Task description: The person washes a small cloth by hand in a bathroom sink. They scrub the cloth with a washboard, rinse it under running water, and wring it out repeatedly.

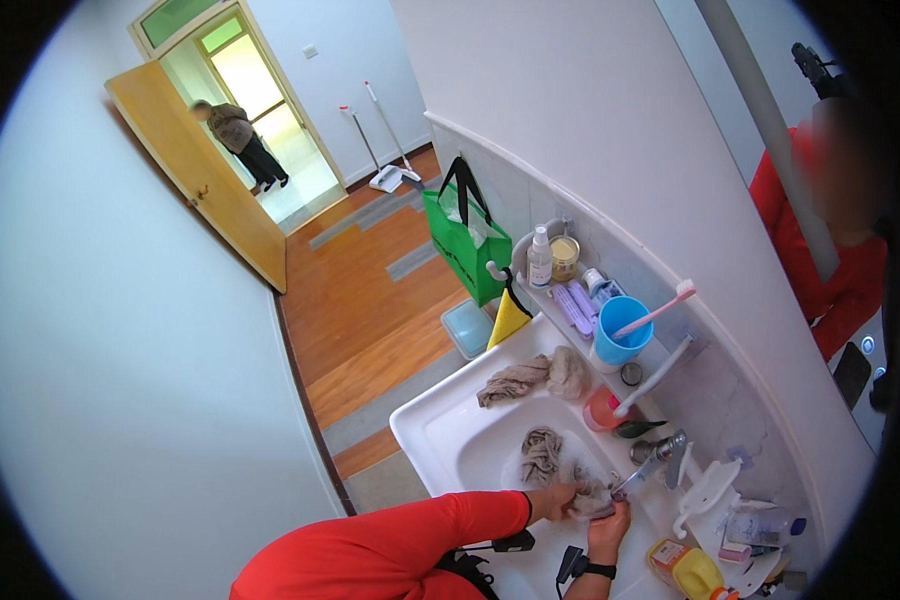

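Over the basin of a white sink, my left hand and my right hand grip a wet, sudsy grey-brown cloth between them. Water runs from the metal faucet close to the cloth. A second twisted grey-brown cloth lies in the basin beside my left hand, with foam around it. On the sink's back ledge rest a rolled brown cloth and a bunched lighter one. The fingers of both hands are partly hidden by the cloth.
A wall shelf holds a blue cup with a pink toothbrush, a spray bottle and a jar. A yellow bottle stands right of my right hand. A green bag hangs beyond the sink. Another person stands past the doorway.
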`<state>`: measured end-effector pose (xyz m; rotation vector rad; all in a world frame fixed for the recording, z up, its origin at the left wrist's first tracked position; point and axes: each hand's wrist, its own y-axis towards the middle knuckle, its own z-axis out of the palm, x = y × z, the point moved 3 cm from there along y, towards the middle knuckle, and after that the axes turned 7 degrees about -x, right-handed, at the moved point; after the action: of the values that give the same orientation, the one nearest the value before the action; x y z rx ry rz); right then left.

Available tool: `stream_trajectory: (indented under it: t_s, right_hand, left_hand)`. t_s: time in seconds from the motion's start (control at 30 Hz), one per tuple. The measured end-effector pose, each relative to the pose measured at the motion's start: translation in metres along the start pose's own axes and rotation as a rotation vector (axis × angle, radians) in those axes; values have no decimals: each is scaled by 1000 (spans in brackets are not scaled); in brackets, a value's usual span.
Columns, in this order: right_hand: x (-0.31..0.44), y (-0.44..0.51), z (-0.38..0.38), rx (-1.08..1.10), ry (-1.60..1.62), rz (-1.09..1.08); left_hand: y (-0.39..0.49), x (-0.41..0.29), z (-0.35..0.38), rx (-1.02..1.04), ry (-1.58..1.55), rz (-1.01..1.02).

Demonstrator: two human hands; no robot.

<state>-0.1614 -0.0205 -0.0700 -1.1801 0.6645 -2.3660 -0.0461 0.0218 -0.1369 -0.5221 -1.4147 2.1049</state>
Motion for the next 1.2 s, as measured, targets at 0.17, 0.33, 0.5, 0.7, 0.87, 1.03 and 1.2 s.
stream_trajectory:
  t_s: [0.17, 0.33, 0.5, 0.7, 0.87, 1.03, 1.2]
  right_hand:
    - [-13, -14, -5, -49, -20, 202]
    - [-10, -14, -12, -119, -456, -134]
    - [-16, -11, -1, -51, -475, -192]
    - [-16, 5, -10, 110, -785, 39]
    - [-38, 26, -27, 139, -803, -30]
    - [-44, 17, -31, 325, -1236, -108]
    - [-22, 6, -12, 219, -1435, -641]
  left_hand:
    - [9, 12, 29, 499, -92, -97]
    - [5, 3, 44, 187, 492, 429]
    - [-33, -8, 58, 205, 378, 252]
    - [-26, -29, 43, -300, 1203, 684]
    - [-4, -3, 44, 102, 1573, 1357]
    - [-29, -8, 59, 773, 1798, 1230]
    - [-22, -24, 70, 267, 1683, 382]
